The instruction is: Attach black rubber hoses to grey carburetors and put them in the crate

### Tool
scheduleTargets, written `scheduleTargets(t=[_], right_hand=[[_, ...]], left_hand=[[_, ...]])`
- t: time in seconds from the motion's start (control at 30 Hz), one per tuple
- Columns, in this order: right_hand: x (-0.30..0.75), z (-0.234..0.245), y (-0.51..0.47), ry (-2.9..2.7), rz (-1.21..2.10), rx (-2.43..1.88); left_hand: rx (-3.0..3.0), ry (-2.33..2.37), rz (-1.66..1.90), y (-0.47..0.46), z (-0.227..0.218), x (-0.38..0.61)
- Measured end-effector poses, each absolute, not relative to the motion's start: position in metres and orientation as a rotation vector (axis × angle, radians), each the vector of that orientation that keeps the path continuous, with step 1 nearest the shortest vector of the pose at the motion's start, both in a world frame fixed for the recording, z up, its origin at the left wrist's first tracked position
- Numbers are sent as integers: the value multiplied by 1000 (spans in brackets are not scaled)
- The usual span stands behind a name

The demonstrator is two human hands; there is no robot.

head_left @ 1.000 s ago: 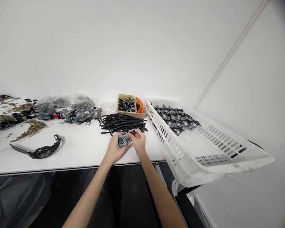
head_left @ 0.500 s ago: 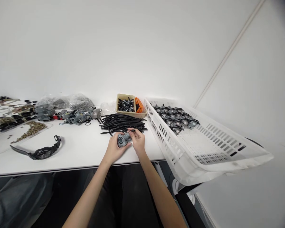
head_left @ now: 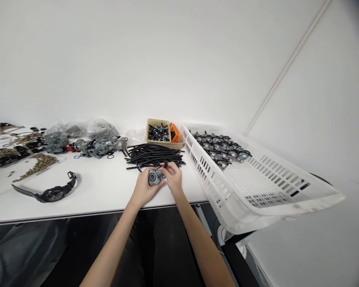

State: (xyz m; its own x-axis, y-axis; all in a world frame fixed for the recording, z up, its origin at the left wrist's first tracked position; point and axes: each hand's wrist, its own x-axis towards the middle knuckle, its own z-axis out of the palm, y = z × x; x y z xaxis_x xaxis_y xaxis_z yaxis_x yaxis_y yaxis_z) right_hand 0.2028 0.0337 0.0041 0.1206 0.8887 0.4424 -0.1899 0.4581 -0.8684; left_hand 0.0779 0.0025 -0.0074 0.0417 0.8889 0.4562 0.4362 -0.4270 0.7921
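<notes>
A grey metal carburetor (head_left: 154, 177) is in front of me just above the table's near edge, its round bore facing up toward me. My left hand (head_left: 143, 186) is closed around its left side, with the thumb along the lower edge. At the upper right of the carburetor, my right hand (head_left: 173, 178) pinches a small black part (head_left: 166, 164) that sticks up past the fingertips. Where this part meets the carburetor is hidden by the fingers. Right behind both hands lies a pile of black rubber hoses (head_left: 151, 154).
A cream bin (head_left: 158, 120) of small black-and-grey parts stands behind the hoses beside an orange basket (head_left: 175, 129). To the right is a white crate (head_left: 248, 207) with several carburetors. A watch (head_left: 54, 194), brass fittings (head_left: 39, 164) and more carburetors (head_left: 98, 148) lie left.
The small black part has gone from pointing right to standing more upright, and my right fingers have shifted slightly. My left hand keeps its hold on the carburetor.
</notes>
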Motion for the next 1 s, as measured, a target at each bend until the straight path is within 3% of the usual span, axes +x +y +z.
scheduleTargets(t=[0.43,1.0], right_hand=[[202,10,33,-1168,951,-823],[209,0,34,-1263,996,-678]], left_hand=[[2053,1364,1345,3,-5,81],[1738,1370,1412,-6,2,75]])
